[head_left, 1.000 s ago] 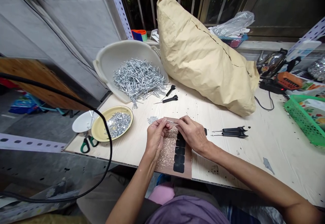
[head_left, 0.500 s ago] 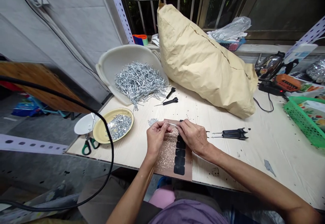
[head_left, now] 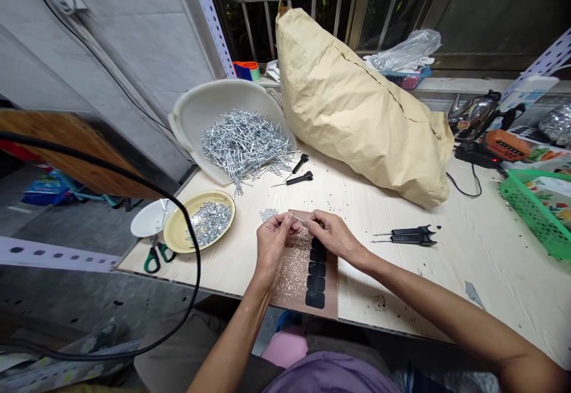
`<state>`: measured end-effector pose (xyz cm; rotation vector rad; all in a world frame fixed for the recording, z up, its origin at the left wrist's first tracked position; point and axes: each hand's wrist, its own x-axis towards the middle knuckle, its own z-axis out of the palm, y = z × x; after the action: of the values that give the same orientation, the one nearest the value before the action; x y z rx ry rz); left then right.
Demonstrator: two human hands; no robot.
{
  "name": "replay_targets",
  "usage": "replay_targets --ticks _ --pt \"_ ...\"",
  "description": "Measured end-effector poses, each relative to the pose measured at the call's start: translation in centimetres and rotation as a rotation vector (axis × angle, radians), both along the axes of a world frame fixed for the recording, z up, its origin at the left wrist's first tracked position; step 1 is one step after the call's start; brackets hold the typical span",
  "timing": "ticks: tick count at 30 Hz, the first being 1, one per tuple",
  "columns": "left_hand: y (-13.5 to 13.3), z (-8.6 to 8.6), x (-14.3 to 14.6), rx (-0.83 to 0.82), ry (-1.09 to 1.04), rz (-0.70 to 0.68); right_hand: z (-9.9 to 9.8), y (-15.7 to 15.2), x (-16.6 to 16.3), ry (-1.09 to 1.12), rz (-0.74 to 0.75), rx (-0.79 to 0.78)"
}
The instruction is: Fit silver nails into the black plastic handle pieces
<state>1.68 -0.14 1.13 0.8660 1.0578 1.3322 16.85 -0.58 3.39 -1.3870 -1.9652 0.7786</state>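
My left hand (head_left: 273, 240) and my right hand (head_left: 331, 233) meet over a brown board (head_left: 298, 274) at the table's near edge. Both are pinched on one thin metal pin (head_left: 300, 220) held between them. A column of black pads (head_left: 316, 271) lies on the board just below my right hand. A small heap of tiny metal bits (head_left: 268, 213) sits on the table just left of my left hand. A yellow plate (head_left: 178, 238) holding more small metal pieces stands further left.
A white tub (head_left: 200, 104) of long metal pins stands at the back left beside a large tan paper sack (head_left: 357, 107). Black-handled pins (head_left: 404, 236) lie to the right, two more (head_left: 300, 170) near the tub. Scissors (head_left: 154, 254) and a white dish (head_left: 147, 219) sit left; a green basket (head_left: 533, 211) far right.
My right hand has slid slightly left and up the board, closer to my left hand. The pin between them stays held. The view tilted a little early on.
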Motion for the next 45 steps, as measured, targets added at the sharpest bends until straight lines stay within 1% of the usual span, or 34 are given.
replay_targets --ticks 2,6,8,9,10,12,15,16,17,19,22,25,27,30,32,36,38,41,45 --pt "-0.1 0.3 0.0 -0.002 -0.038 0.003 0.2 -0.2 -0.2 -0.098 -0.053 0.105" --pt "-0.1 0.4 0.2 -0.03 -0.109 0.051 0.1 -0.8 -0.5 -0.479 -0.09 0.377" --pt "-0.1 0.3 0.2 -0.054 -0.141 0.063 0.0 -0.9 -0.5 -0.593 -0.088 0.471" --pt "-0.1 0.2 0.3 -0.061 -0.148 0.068 0.0 -0.9 -0.6 -0.615 -0.089 0.495" --pt "-0.1 0.2 0.3 -0.063 -0.15 0.074 0.0 -0.9 -0.6 -0.613 -0.097 0.494" --pt "-0.1 0.2 0.3 -0.053 -0.15 0.078 0.0 -0.6 -0.7 -0.526 -0.12 0.41" --pt "0.0 0.2 0.3 -0.027 -0.166 0.059 0.0 -0.2 -0.9 -0.236 -0.089 0.171" --pt "0.1 0.1 0.3 -0.021 -0.171 0.054 0.0 -0.1 -1.0 -0.148 -0.065 0.116" --pt "0.1 0.1 0.3 -0.014 -0.169 0.055 -0.1 0.0 -1.1 -0.089 -0.051 0.096" --pt "0.0 0.0 0.3 0.005 -0.149 0.059 -0.1 0.0 -1.1 -0.093 -0.074 0.14" --pt "-0.2 -0.1 0.3 0.016 -0.136 0.071 0.0 -0.1 -1.0 -0.265 -0.109 0.244" --pt "-0.4 -0.1 0.3 -0.017 -0.159 0.072 0.3 -0.2 -0.8 -0.402 -0.067 0.272" --pt "-0.3 -0.1 0.3 -0.035 -0.168 0.076 0.5 -0.2 -0.8 -0.449 -0.053 0.278" --pt "0.0 -0.3 0.5 -0.042 -0.203 0.112 0.5 -0.2 -0.9 -0.483 -0.069 0.318" --pt "0.2 -0.4 0.7 -0.033 -0.224 0.15 0.3 -0.2 -1.0 -0.528 -0.085 0.389" --pt "0.3 -0.3 1.1 0.026 -0.201 0.201 -0.2 -0.2 -1.0 -0.623 -0.114 0.52" --pt "0.2 -0.1 1.1 0.028 -0.232 0.19 -0.3 -0.1 -1.0 -0.612 -0.138 0.535" --pt "0.2 0.1 0.9 -0.02 -0.307 0.142 -0.2 -0.1 -1.0 -0.569 -0.15 0.511" --pt "0.3 0.1 0.6 -0.061 -0.318 0.134 0.0 -0.2 -0.9 -0.531 -0.139 0.467"
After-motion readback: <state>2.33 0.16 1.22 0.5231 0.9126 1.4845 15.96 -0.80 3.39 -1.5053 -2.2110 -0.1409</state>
